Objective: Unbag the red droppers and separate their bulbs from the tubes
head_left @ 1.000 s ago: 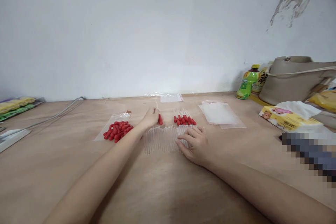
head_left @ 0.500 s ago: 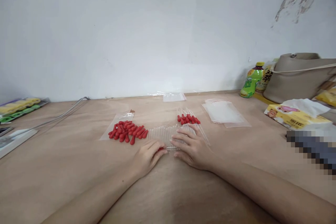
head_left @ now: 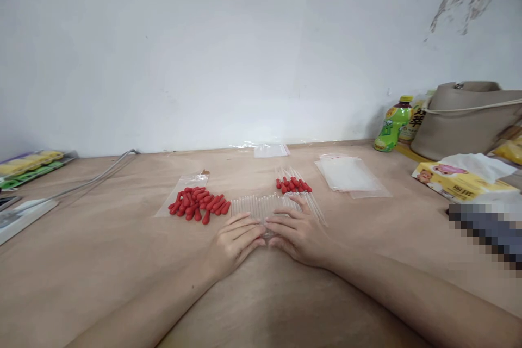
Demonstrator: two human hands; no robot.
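Close to the table's front, my left hand is closed, with its fingers curled around a small red rubber bulb that they now hide. Almost touching it, my right hand pinches a thin glass tube crosswise between thumb and fingers; most of that tube is covered. Its upper fingers lie over a row of clear glass tubes laid side by side. Left of the row is a pile of red rubber bulbs, partly on a clear plastic bag. Behind my right hand lie several glass droppers with red bulbs.
Clear zip bags lie back right, and another small bag lies by the wall. On the right are a green drink bottle, a grey bag and a tissue pack. A cable and a white power strip are left.
My left hand has shifted right until its fingertips nearly meet those of my right hand. The red bulb that showed in its fingers is now hidden. My right hand has hardly moved.
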